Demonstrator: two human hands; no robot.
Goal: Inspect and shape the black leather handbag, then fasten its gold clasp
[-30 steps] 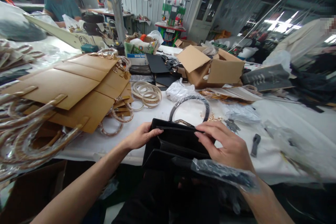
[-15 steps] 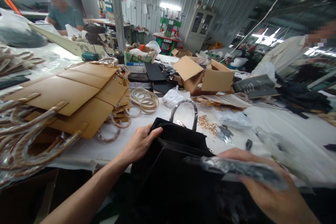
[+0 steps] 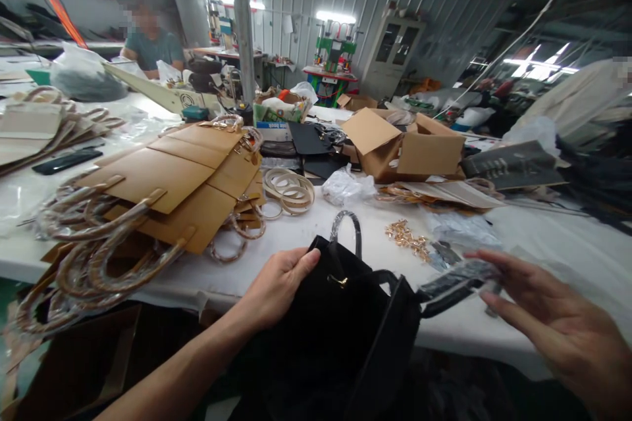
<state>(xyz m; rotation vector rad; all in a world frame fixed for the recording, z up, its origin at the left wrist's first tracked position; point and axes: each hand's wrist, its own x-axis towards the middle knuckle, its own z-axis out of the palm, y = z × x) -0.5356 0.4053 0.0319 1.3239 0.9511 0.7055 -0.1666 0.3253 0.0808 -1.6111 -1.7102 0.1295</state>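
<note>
My left hand [image 3: 276,286] grips the upper edge of a black handbag [image 3: 340,335] at the table's near edge. The bag stands turned, with a gold clasp on its side and one wrapped handle [image 3: 345,230] sticking up behind it. My right hand [image 3: 548,322] is further right with fingers spread, and its fingertips touch the bag's other handle [image 3: 451,284], which is wrapped in clear plastic and stretched sideways.
A stack of tan bags with ring handles [image 3: 162,191] fills the left of the white table [image 3: 494,335]. Loose rings [image 3: 289,187], gold fittings [image 3: 407,237], open cardboard boxes [image 3: 409,145] and plastic bags lie beyond. One person sits at the far left, another stands at the right.
The black bag has been turned and lifted toward me. My right hand left the bag's top, swung out to the right and drew the wrapped handle with it.
</note>
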